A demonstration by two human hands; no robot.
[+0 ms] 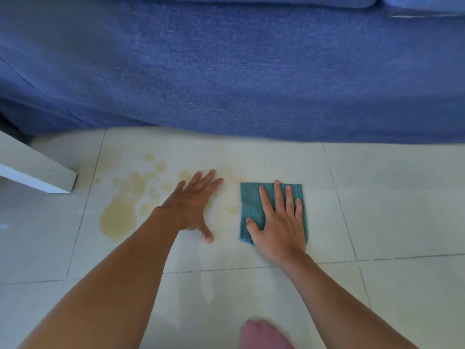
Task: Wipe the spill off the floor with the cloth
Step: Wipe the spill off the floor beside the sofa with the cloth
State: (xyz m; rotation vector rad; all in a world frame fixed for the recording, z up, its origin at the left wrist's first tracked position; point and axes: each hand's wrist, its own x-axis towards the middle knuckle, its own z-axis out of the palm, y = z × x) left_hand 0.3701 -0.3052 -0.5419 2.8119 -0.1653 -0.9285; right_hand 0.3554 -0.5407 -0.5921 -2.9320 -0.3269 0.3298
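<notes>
Head view: right hand presses flat on the cloth; left hand splayed, empty, bracing; most of the spill remains.

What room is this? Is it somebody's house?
Probably a living room in a home: a blue fabric sofa stands along a pale tiled floor, and the corner of a white table shows at the left.
</notes>
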